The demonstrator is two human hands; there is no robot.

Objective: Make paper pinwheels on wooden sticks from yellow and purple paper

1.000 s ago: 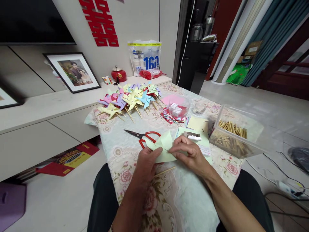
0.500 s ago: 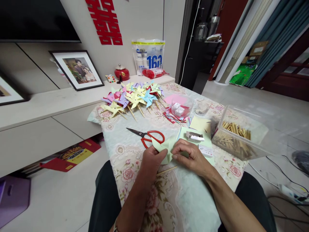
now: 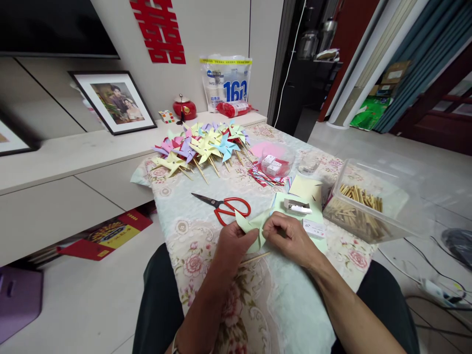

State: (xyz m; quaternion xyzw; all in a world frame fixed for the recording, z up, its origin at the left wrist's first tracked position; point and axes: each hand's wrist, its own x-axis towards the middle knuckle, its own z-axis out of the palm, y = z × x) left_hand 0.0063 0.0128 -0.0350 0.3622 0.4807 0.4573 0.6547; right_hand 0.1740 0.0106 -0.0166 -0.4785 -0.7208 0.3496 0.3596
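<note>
**Inspector A:** Floral cloth is covering the table [image 3: 206, 206], which is sitting against a low cabinet. What are the hands doing in the head view?

**Inspector B:** Both are meeting on a pale green paper piece [image 3: 252, 223], thin, creased, with pointed flaps. The left hand [image 3: 232, 246] is pinching it from the left, fingers together on the sheet; the right hand [image 3: 291, 238] is gripping it from the right, fingers closed on its edge. Neither is nearer; the paper is lying between them.

**Inspector A:** Anything close by?

**Inspector B:** A slim wooden stick [image 3: 255, 257] is lying just beneath, long axis running left to right. Red-handled scissors [image 3: 224, 206] are resting just beyond. Finished paper pinwheels [image 3: 201, 147] are lying well apart, at the far end.
</note>
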